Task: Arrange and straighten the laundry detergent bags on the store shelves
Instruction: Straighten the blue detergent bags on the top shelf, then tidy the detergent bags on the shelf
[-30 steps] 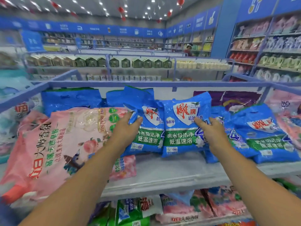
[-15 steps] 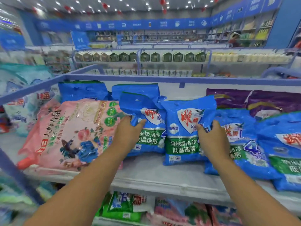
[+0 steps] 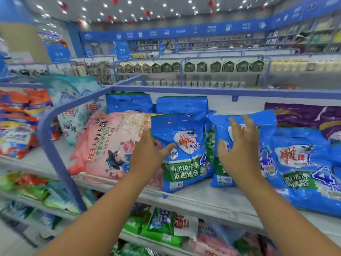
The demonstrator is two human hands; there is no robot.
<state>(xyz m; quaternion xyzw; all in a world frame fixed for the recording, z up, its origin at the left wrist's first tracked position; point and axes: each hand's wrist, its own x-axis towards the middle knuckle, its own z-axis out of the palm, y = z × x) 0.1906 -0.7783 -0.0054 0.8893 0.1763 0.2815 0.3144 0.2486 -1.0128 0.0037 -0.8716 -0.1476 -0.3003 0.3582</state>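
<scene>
Two blue detergent bags stand side by side on the white shelf (image 3: 203,199). My left hand (image 3: 147,154) grips the left blue bag (image 3: 186,163) at its left edge, thumb across the front and fingers tucked behind. My right hand (image 3: 239,148) lies flat on the front of the second blue bag (image 3: 222,172), fingers spread and straight. A narrow gap separates the two bags. A large pink bag (image 3: 110,145) leans to the left of them, and a bigger blue bag (image 3: 299,163) lies to the right.
Two more blue bags (image 3: 182,106) stand behind, against the blue rail (image 3: 184,88). Purple bags (image 3: 295,113) sit at the back right. Green and pink bags (image 3: 160,228) fill the shelf below. Mixed bags (image 3: 18,122) crowd the shelving to the left.
My right hand has left the second bag's right edge and spread flat on its front. The two blue bags have come apart, and the left one has swung left. The view has panned left.
</scene>
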